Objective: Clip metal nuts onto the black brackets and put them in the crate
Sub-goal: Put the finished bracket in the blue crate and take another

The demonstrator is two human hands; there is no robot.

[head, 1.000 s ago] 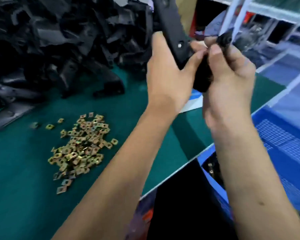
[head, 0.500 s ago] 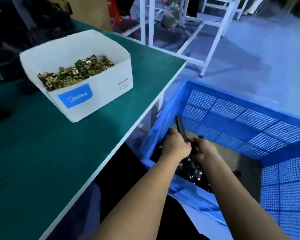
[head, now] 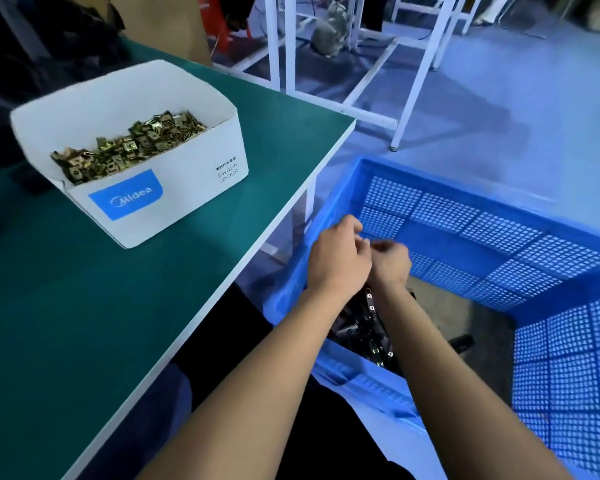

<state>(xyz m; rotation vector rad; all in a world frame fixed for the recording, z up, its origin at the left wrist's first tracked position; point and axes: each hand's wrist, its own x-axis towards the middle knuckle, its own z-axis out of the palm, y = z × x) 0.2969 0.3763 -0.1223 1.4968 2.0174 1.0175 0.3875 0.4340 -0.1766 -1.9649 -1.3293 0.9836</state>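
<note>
Hands hover together above the blue perforated plastic crate (head: 465, 244): left hand (head: 338, 252) and right hand (head: 390, 259) loosely curled, apparently empty. Black brackets with clipped metal nuts (head: 364, 323) lie below, likely just dropped.

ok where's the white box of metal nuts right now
In the head view, the white box of metal nuts sits on the green table, upper left, near the table's far corner, left of the blue crate.

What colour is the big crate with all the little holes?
The crate is bright blue, seen in the head view.
</note>
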